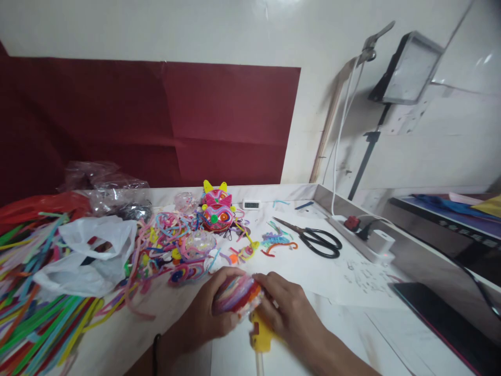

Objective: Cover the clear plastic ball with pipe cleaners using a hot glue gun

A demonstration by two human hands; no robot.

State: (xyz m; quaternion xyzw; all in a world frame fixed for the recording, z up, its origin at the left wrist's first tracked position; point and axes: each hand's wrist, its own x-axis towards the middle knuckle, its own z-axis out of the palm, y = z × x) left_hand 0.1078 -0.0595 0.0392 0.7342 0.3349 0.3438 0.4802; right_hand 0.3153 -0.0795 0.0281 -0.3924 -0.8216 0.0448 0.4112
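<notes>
My left hand (207, 313) is curled round a domed piece made of coiled pipe cleaners (238, 293) in pink, purple, red and orange, holding it near the table's front edge. My right hand (287, 308) presses on the piece's right side with closed fingers. A yellow glue gun (261, 337) lies under that hand, its body sticking out toward me. Behind the hands stands a finished pink and red pipe-cleaner animal head (216, 209) with yellow ears.
Loose pipe cleaners (35, 308) pile up on the left beside a white plastic bag (88, 256). Black-handled scissors (317, 240) lie at right of centre. A power strip (364, 237) with a white charger runs along the right edge. A small digital clock (251, 204) stands at the back.
</notes>
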